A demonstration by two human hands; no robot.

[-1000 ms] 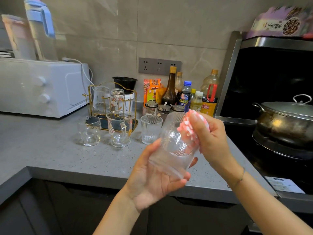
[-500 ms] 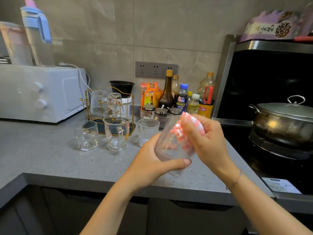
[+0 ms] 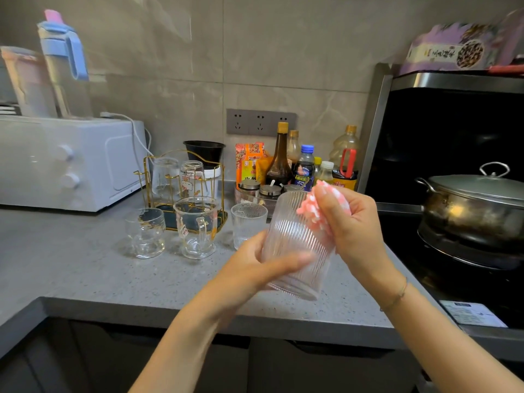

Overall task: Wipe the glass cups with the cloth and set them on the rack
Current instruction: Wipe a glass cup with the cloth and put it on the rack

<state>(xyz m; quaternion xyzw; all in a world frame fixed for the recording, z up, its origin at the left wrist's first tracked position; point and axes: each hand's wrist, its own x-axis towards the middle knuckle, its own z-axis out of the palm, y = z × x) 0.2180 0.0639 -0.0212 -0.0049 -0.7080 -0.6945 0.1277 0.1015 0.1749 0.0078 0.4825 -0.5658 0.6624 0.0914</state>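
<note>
— How far were you with the cups at this moment?

— Two clear glass cups (image 3: 177, 177) stood upside down on the gold wire rack (image 3: 181, 191), far left on the grey speckled counter (image 3: 85, 268). Three more waited in front of it: a round-bellied glass (image 3: 146, 234), a glass mug with a handle (image 3: 197, 226) and a small ribbed tumbler (image 3: 248, 224). So I judge you were about at the middle.

— And your hands?

— Your left hand (image 3: 255, 269) clasped the tall ribbed glass cup (image 3: 297, 251), tilted above the near edge of the counter. Your right hand (image 3: 351, 222) was clenched on the pink-and-white cloth (image 3: 314, 211), pressed against the cup's upper side.

— What differed from half a second before?

— Very little: your left thumb lay more across the cup, and the cloth sat a bit further along its wall.
</note>
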